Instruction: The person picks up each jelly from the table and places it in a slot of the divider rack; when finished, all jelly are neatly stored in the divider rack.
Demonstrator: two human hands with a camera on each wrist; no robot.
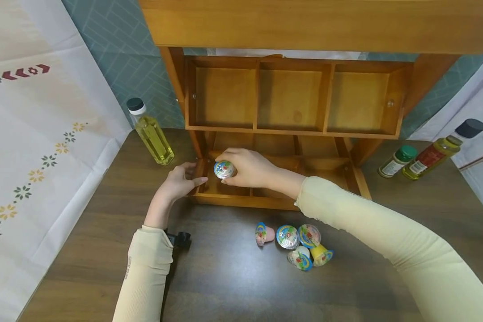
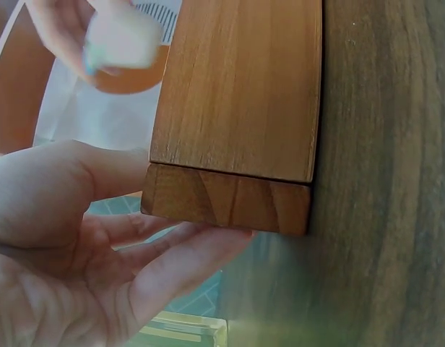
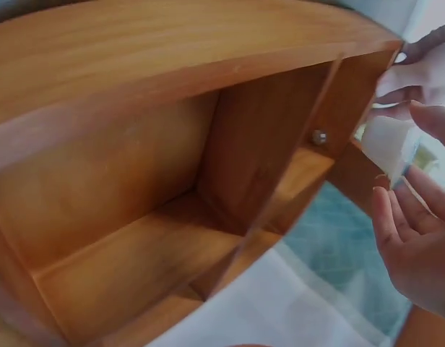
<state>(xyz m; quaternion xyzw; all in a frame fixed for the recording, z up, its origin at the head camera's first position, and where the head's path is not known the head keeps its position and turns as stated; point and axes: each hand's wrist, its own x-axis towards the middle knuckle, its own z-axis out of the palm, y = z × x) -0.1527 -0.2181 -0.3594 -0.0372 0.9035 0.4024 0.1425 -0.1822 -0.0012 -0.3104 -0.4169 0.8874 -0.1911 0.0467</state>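
My right hand (image 1: 247, 167) pinches a small jelly cup (image 1: 224, 170) with a shiny printed foil lid above the lower drawer's left compartment. In the right wrist view, the cup's white body (image 3: 387, 141) sits between thumb and fingers. My left hand (image 1: 180, 181) holds the left front corner of the wooden lower drawer (image 1: 241, 201), thumb on one side and fingers on the other, as the left wrist view shows at the drawer's end piece (image 2: 226, 199). Several more jelly cups lie on the table in front, including a pink cup (image 1: 264, 234) and a yellow cup (image 1: 321, 256).
Above stands a wooden rack with a three-compartment upper drawer (image 1: 291, 96). An oil bottle (image 1: 152, 134) is left of it. At the right are a green-capped jar (image 1: 397, 162) and a dark-capped bottle (image 1: 438, 154). A patterned white cloth (image 1: 36, 147) hangs at the left.
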